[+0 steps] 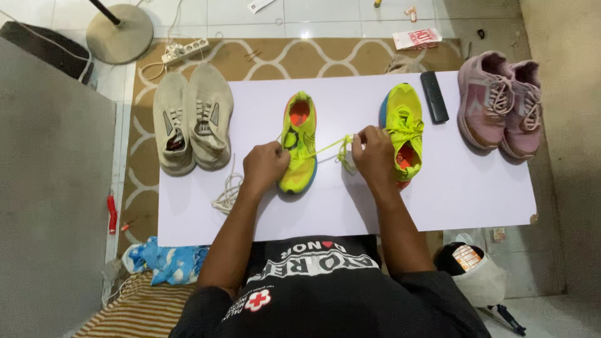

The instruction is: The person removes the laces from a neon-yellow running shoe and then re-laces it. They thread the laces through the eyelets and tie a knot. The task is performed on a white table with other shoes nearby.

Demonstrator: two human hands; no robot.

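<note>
Lying between left hand (265, 164), right hand (371, 152), neon shoe (299, 143)

1 head-worn camera looks straight down (from close above) onto the white table (438, 206) and surrounding floor.

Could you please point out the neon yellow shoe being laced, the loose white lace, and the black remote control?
Neon yellow shoe (299, 164): head view, on its toe area.
Loose white lace (226, 195): head view, on the coiled bundle.
Black remote control (434, 96): head view, on the middle of its body.
</note>
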